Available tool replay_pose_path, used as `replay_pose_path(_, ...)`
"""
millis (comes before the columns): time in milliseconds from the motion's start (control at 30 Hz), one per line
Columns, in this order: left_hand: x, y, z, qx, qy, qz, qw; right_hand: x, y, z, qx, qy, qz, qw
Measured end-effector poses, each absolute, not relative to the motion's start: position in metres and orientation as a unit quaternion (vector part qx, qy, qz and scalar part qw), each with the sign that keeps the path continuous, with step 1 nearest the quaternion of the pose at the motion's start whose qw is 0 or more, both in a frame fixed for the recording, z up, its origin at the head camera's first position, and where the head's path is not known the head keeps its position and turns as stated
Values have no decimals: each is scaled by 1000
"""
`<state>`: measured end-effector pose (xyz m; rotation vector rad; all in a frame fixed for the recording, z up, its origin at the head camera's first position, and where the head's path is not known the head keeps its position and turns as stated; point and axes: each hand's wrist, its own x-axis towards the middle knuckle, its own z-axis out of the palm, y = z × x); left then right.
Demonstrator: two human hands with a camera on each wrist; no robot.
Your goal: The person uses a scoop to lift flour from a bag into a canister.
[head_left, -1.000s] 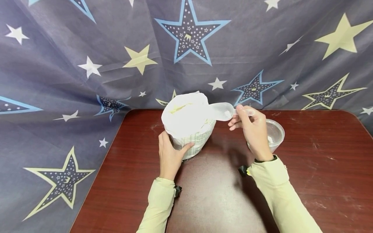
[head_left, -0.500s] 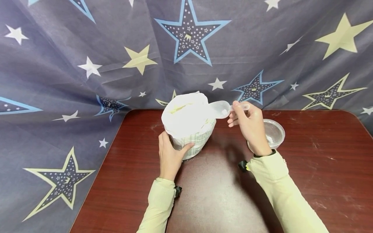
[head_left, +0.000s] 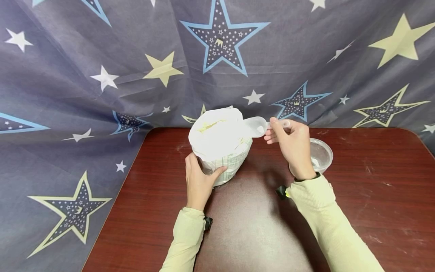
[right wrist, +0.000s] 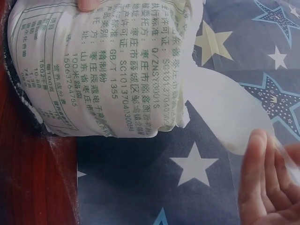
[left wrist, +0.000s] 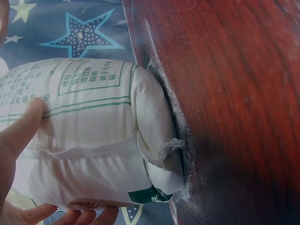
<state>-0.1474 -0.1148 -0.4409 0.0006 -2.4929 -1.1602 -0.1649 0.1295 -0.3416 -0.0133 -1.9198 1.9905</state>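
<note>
A white woven flour bag (head_left: 227, 165) with green print stands on the table, its top open and rolled outward. The contents look glaring white, with a few yellowish patches. My left hand (head_left: 198, 185) grips the near left side of the bag, thumb across the front and fingers round the side, as the left wrist view shows. At the right rim, a translucent plastic scoop (head_left: 257, 127) has its front end in the bag's mouth. My right hand (head_left: 295, 145) pinches its handle between thumb and fingers. A small white lump shows in the scoop, near the handle.
A clear bowl (head_left: 323, 154) with some white stuff inside stands partly behind my right wrist. White powder lines the table (left wrist: 225, 93) beside the bag's base. A star-patterned cloth (head_left: 129, 45) hangs behind and to the left.
My right hand and the scoop have shifted slightly left and away from me, so the scoop reaches a little further into the bag. The left hand and the bag have stayed still.
</note>
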Motion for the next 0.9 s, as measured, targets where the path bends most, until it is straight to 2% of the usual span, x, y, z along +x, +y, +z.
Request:
replay_pose_path(433, -148, -114, -444, -1, -887, -416, 199, -176, 122, -347, 18, -741, 652, 160)
replay_pose_path(900, -148, -115, -443, -3, -887, -413, 205, -189, 100, -348, 20, -740, 663, 112)
